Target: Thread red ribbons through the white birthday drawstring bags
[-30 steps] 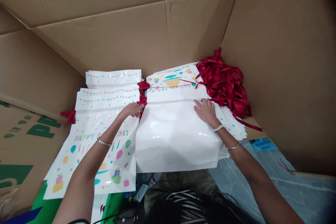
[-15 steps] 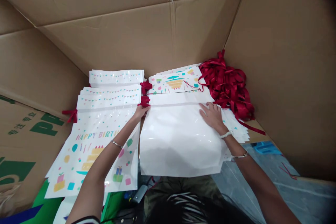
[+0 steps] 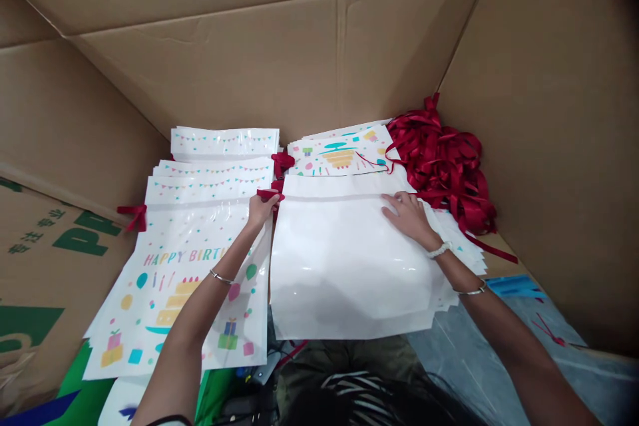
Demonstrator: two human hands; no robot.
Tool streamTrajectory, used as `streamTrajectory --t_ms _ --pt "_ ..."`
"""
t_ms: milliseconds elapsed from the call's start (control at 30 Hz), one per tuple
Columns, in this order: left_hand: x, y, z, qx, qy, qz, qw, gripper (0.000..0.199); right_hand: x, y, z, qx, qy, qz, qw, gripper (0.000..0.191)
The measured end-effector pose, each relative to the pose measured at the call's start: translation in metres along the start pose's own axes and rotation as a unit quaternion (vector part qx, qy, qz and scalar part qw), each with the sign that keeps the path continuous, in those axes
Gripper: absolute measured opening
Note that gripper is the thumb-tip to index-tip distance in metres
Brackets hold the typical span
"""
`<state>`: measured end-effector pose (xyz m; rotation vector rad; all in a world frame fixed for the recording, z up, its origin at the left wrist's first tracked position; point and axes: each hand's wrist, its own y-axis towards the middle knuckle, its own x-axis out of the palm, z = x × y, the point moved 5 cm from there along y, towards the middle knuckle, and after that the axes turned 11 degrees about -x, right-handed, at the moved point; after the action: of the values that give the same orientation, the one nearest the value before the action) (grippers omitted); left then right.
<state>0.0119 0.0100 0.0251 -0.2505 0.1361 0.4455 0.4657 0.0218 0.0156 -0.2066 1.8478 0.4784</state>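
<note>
A white plastic bag [image 3: 344,259] lies blank side up on a stack, with a pale band across its upper part. At the band's left end my left hand [image 3: 262,210] is closed on a red ribbon [image 3: 269,195]. My right hand [image 3: 410,218] rests on the bag near the band's right end, thumb apart from the fingers. Some fingertips there are bent, and whether they touch the red ribbon beside them I cannot tell. To the left lies a pile of printed birthday bags [image 3: 184,226], with red ribbon ends sticking out at its sides.
Tall cardboard walls [image 3: 214,80] enclose the back and both sides. A heap of red ribbons [image 3: 444,160] fills the back right corner. Behind the white bag lie more printed bags [image 3: 339,150]. Grey plastic sheeting [image 3: 499,339] covers the lower right.
My left hand has shifted slightly left and up, drawing the red ribbon out from the bag's left edge. The right hand stays on the bag, its fingers a little more bent. The view shifted slightly.
</note>
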Motion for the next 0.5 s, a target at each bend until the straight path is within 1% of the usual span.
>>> streamTrajectory --t_ms 67,100,167,233,267,333,400,500 --pt "-0.007 0.004 0.003 0.013 -0.003 0.009 1.000 0.035 -0.004 0.014 0.009 0.019 0.058 0.019 0.998 0.050" --pt "-0.011 0.007 0.004 0.014 -0.006 0.013 1.000 0.036 -0.007 0.021 0.017 0.042 0.073 0.034 0.996 0.049" --pt "-0.018 0.013 0.002 0.004 -0.017 0.022 1.000 0.037 -0.012 0.030 0.035 0.114 0.065 0.052 0.990 0.045" --pt "-0.024 0.019 -0.001 -0.014 -0.036 0.031 0.999 0.037 -0.013 0.036 0.051 0.183 0.040 0.043 0.981 0.041" --pt "-0.026 0.021 -0.004 -0.021 -0.046 0.033 0.998 0.037 -0.011 0.038 0.057 0.204 0.044 0.028 0.978 0.039" --pt "-0.028 0.025 -0.010 -0.028 -0.062 0.030 0.997 0.036 -0.005 0.043 0.064 0.219 0.089 -0.006 0.972 0.037" --pt "-0.029 0.027 -0.015 -0.028 -0.075 0.023 0.997 0.036 0.002 0.049 0.066 0.219 0.147 -0.025 0.964 0.038" --pt "-0.029 0.030 -0.024 -0.030 -0.088 0.011 0.996 0.037 0.004 0.059 0.064 0.223 0.213 -0.024 0.951 0.035"
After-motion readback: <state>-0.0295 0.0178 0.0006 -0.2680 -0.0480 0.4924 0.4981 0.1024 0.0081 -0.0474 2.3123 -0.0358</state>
